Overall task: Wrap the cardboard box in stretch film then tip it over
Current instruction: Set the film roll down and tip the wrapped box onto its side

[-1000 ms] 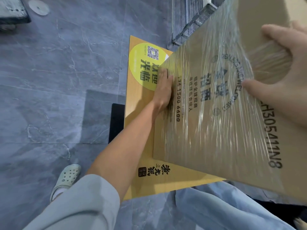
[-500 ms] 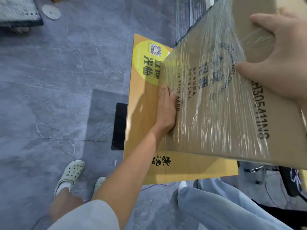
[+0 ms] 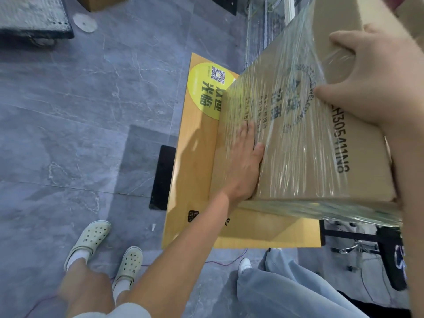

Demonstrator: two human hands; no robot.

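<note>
Over a wooden tabletop (image 3: 195,161) and grey tiles (image 3: 87,106), left hand (image 3: 245,167) lies flat, right hand (image 3: 376,83) grips the box (image 3: 307,161).

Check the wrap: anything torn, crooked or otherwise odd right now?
Nothing torn or damaged. The stretch film lies in wrinkled streaks and covers only a band of the cardboard box; the end with the printed code is bare. The box is tilted over the yellow table, left hand flat against it, right hand gripping its upper edge.
</note>
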